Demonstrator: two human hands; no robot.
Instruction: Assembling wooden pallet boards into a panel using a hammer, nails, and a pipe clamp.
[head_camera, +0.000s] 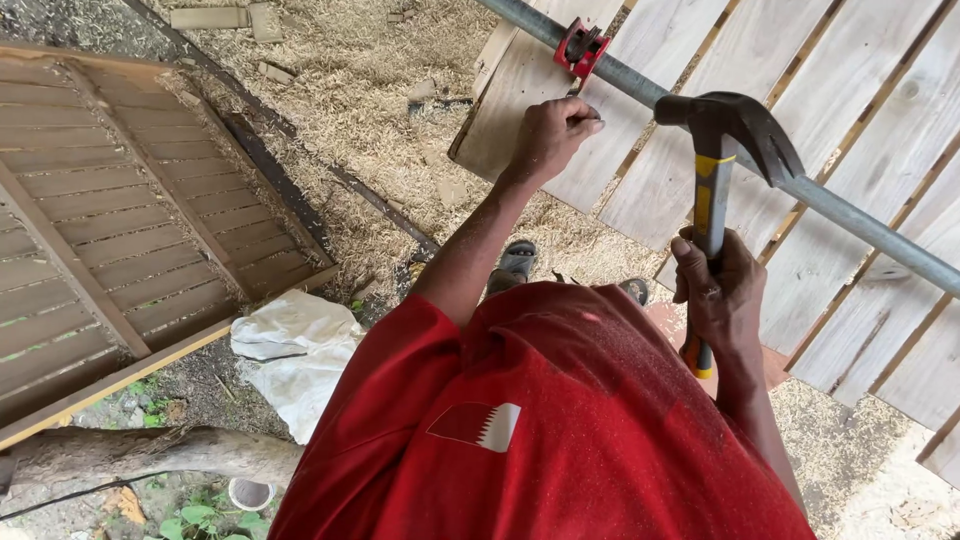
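The hammer (718, 190) stands upright in the right hand (718, 290). Its fingers are wrapped tight around the handle, and the head sits up by the grey pipe (850, 215). The left hand (553, 135) rests on a plank (510, 90). Its fingers are pinched shut at the tips, just below the red clamp (580, 47). I cannot tell what they pinch.

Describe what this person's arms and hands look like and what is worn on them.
Both arms are bare below short red sleeves of a loose shirt dusted with sawdust. The left hand and right hand wear no gloves; no watch or rings are visible.
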